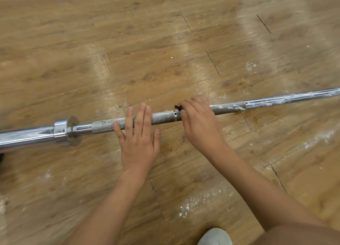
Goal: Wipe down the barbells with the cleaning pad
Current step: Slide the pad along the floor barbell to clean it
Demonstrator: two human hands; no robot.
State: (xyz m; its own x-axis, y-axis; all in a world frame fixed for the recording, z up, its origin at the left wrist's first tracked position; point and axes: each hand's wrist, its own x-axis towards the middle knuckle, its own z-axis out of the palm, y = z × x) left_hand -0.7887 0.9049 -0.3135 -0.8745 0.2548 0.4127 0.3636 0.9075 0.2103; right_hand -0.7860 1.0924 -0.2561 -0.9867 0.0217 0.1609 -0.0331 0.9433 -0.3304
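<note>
Barbell (162, 117) is being pinned by the flat-open left grip (138, 136), cleaning pad (177, 107) being clamped in the right grip (199, 124); chalky stretch (233, 107) isn't done yet.

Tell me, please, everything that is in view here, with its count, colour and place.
barbell: one, chrome with grey knurled grip, lying on the floor from left edge to right edge
collar: one, chrome, on the bar at left
cleaning pad: one, dark, only a corner shows at the right hand's fingertips, on the bar
powder patches: several, white, on the floor at bottom centre and right, also on the bar's right part
floor: one, brown wood planks, throughout
shoe: one, pale grey, bottom edge
left hand: one, fingers straight, resting across the knurled grip
right hand: one, curled over the bar and pad
leg: one, bare, bottom right corner
</note>
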